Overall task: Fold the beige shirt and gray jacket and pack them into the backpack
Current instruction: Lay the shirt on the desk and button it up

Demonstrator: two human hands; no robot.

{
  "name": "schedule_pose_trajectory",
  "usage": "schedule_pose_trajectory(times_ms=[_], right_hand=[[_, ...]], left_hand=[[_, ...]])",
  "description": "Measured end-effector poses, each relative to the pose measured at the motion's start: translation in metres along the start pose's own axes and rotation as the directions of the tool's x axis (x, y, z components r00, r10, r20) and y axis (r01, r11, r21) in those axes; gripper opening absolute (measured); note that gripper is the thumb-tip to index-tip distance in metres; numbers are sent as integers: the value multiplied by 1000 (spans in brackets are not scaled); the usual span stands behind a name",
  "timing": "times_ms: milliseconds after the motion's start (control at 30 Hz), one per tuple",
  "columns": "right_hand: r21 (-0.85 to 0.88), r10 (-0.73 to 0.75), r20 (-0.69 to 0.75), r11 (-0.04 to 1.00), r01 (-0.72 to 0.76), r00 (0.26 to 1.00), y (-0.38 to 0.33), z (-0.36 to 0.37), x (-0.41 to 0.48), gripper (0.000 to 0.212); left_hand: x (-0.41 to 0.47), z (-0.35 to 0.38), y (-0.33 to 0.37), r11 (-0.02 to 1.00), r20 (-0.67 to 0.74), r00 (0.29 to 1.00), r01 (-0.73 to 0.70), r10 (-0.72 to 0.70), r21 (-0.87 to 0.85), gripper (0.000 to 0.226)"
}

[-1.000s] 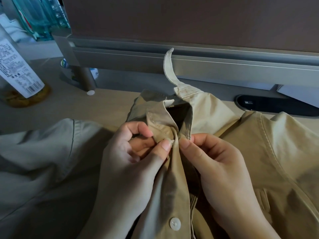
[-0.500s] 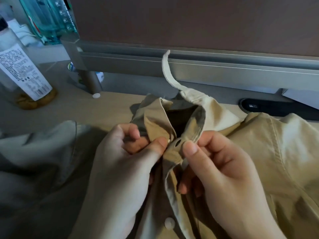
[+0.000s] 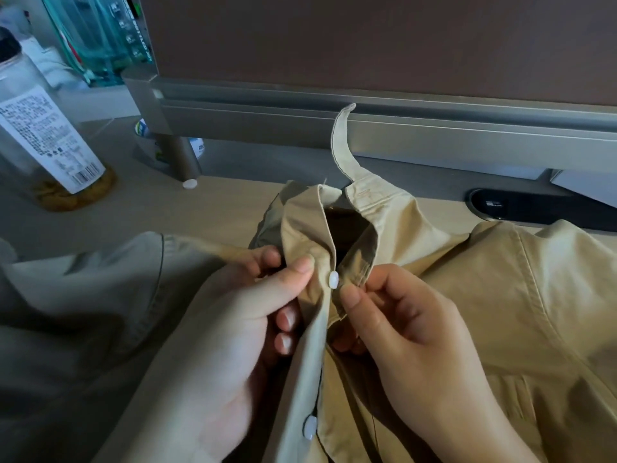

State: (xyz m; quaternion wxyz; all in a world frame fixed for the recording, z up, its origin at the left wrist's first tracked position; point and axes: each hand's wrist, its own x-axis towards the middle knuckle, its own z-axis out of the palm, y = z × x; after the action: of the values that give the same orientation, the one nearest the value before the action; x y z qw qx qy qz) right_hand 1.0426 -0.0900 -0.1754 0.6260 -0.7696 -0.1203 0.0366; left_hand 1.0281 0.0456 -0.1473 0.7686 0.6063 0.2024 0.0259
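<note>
The beige shirt (image 3: 500, 312) lies on the desk in front of me, collar towards the partition, one collar tip sticking up. My left hand (image 3: 240, 329) pinches the left placket just under the collar, beside the white top button (image 3: 333, 280). My right hand (image 3: 410, 329) pinches the right placket edge directly across from it. The two front edges are apart at the top, and the dark inside of the neck shows. A second white button (image 3: 310, 427) sits lower on the placket. Grey-green fabric, probably the gray jacket (image 3: 83, 312), lies at the left. No backpack is in view.
A clear bottle with a white label (image 3: 46, 135) stands at the far left on the desk (image 3: 207, 212). A metal partition rail (image 3: 400, 128) runs across the back. A dark cable port (image 3: 521, 208) sits at the back right. A small white cap (image 3: 189, 184) lies by the rail's post.
The top button, hidden under my fingers before, now shows between my thumbs. My right hand has shifted from behind the placket to pinching its edge. The collar has opened wider.
</note>
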Motion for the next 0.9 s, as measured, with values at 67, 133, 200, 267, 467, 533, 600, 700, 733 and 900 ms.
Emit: schedule_pose_trajectory(times_ms=[67,133,200,267,467,533,600,700,733,900], right_hand=[[90,4,7,996,-5,1000,0,1,1,20],[151,8,15,988,-10,1000,1,2,2,18],[210,22,28,977,-28,999,1,2,2,18],[282,56,47,957,-67,997,3,2,1,20],[514,155,135,834,-203,979,2,3,1,19],[566,172,155,791,-230,973,0,1,1,21],[575,184,157,782,-241,970,-1,0,1,23],[563,184,148,792,-235,972,-3,-1,1,27],[565,178,151,792,-233,972,-4,-2,2,28],[610,165,190,752,-248,968,-4,-3,0,24]], left_hand=[[-5,-1,-1,999,-7,1000,1,-1,34,17],[-7,2,1,990,4,999,-53,53,128,30],[-7,2,1,980,23,996,-87,84,179,41],[-9,2,4,971,19,995,-97,95,219,45],[-6,-3,-2,946,-11,984,-167,177,278,39],[-7,0,-2,944,-1,982,-180,187,276,36],[-7,0,-3,939,11,977,-208,213,272,30],[-7,2,-1,924,8,966,-251,259,289,34],[-8,2,-1,910,15,958,-277,287,309,37],[-6,2,-6,877,25,931,-353,365,326,33]])
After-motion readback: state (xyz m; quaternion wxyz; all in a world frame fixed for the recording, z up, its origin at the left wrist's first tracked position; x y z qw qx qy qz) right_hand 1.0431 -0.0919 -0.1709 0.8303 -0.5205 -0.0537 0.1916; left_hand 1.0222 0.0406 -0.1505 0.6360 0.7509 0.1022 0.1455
